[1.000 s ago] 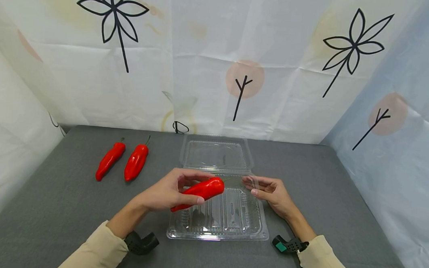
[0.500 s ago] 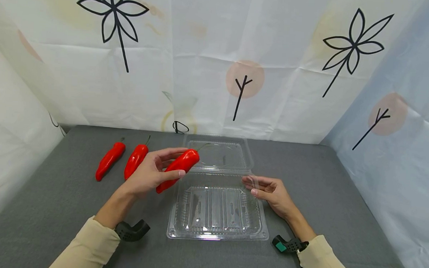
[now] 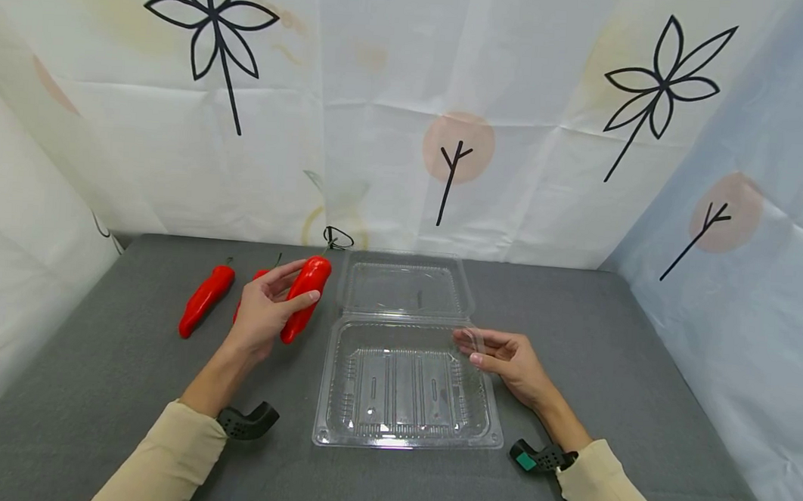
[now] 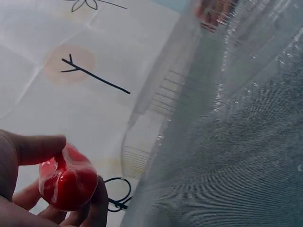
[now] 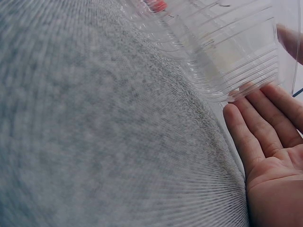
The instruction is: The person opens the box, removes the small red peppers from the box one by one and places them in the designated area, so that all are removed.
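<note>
In the head view, my left hand [image 3: 262,315] grips a long red pepper [image 3: 309,295] between thumb and fingers, above the table left of a clear plastic clamshell container [image 3: 405,440]. The pepper's stem points up and away; its rounded end shows in the left wrist view [image 4: 71,184]. A second red pepper [image 3: 237,310] lies mostly hidden behind my left hand. Farther left lies a third red pepper [image 3: 206,301]. My right hand [image 3: 514,366] rests at the container's right side. Its fingers [image 5: 270,118] extend straight against the clear wall in the right wrist view.
The container's lid [image 3: 406,285] lies folded back flat, away from me. A grey cloth covers the table [image 3: 607,352]. White printed fabric [image 3: 396,91] stands behind the table and along both sides. Each wrist wears a black band mount [image 3: 249,422].
My left hand has carried the pepper from over the container leftward and away from me, turning it more upright. The right hand and the container have stayed put.
</note>
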Demonstrator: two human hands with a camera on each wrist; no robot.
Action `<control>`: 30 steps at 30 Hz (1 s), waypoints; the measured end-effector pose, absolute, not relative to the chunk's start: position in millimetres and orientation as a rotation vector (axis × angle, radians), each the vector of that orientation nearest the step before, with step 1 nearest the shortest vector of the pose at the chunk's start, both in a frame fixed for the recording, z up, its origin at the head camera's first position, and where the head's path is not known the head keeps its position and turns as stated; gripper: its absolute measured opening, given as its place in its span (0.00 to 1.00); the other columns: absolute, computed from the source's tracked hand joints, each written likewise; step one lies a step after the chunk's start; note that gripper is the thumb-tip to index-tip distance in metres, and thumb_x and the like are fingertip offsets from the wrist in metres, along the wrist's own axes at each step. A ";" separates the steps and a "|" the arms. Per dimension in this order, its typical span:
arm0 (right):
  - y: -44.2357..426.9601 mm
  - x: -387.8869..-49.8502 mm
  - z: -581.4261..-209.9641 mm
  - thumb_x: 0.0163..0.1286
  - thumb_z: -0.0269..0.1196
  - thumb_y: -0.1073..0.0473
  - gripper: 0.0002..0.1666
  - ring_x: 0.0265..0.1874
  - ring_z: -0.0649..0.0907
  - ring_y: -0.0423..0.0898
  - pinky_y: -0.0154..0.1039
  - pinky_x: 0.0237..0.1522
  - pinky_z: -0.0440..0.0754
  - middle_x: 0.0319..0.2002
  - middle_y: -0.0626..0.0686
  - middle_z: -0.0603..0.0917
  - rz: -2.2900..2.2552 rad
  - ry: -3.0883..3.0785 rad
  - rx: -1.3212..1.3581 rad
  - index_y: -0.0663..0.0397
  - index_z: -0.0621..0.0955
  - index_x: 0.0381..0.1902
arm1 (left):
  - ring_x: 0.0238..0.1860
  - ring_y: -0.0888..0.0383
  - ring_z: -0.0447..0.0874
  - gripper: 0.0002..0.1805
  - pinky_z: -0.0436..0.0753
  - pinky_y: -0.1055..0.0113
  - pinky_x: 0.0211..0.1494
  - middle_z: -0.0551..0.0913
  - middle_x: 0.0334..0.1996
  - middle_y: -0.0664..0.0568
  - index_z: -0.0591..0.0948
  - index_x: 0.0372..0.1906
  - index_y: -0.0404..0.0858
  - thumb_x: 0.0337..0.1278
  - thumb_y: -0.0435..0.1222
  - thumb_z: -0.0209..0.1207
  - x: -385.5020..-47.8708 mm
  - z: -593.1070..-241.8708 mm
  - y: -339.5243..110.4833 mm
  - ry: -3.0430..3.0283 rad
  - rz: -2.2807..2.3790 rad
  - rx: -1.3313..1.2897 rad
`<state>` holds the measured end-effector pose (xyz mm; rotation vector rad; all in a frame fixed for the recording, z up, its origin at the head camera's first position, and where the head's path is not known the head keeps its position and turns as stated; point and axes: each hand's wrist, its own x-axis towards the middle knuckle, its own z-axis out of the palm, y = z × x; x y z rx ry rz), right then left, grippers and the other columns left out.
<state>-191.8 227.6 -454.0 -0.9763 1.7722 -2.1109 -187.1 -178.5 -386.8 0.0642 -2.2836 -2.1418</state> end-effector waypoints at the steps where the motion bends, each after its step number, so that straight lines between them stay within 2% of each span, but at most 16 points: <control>1: 227.7 -191.9 -454.0 0.70 0.58 0.77 0.25 0.61 0.81 0.59 0.45 0.62 0.77 0.60 0.69 0.79 -2.111 1.770 -0.980 0.87 0.68 0.62 | 0.65 0.43 0.72 0.35 0.83 0.61 0.56 0.70 0.70 0.41 0.68 0.75 0.40 0.65 0.34 0.65 -187.7 -389.0 -177.7 -2.287 -2.130 0.107; 5: 227.9 -192.1 -454.2 0.70 0.58 0.77 0.25 0.61 0.80 0.59 0.45 0.62 0.77 0.61 0.70 0.79 -2.111 1.765 -0.988 0.88 0.68 0.62 | 0.68 0.42 0.68 0.36 0.78 0.49 0.64 0.68 0.72 0.41 0.67 0.76 0.42 0.65 0.36 0.66 -190.6 -397.7 -173.8 -2.323 -2.060 0.240; 7: 228.0 -192.1 -454.2 0.70 0.58 0.77 0.25 0.61 0.80 0.59 0.45 0.62 0.77 0.61 0.70 0.79 -2.110 1.766 -0.985 0.88 0.68 0.62 | 0.68 0.41 0.68 0.37 0.77 0.46 0.64 0.68 0.71 0.40 0.67 0.76 0.42 0.65 0.37 0.66 -191.8 -401.3 -171.7 -2.353 -2.015 0.286; 16: 228.1 -192.0 -453.7 0.70 0.59 0.77 0.25 0.61 0.81 0.58 0.45 0.62 0.77 0.60 0.71 0.79 -2.111 1.768 -0.976 0.88 0.68 0.62 | 0.60 0.41 0.72 0.36 0.79 0.45 0.61 0.72 0.67 0.36 0.67 0.75 0.38 0.65 0.36 0.65 -197.3 -414.9 -165.3 -2.438 -1.879 0.348; 30: 227.7 -192.0 -453.7 0.70 0.59 0.77 0.25 0.61 0.81 0.58 0.45 0.62 0.77 0.60 0.69 0.79 -2.119 1.748 -0.976 0.88 0.68 0.62 | 0.59 0.39 0.74 0.33 0.78 0.45 0.57 0.76 0.62 0.33 0.72 0.70 0.33 0.61 0.35 0.67 -204.6 -427.1 -162.2 -2.462 -1.557 0.426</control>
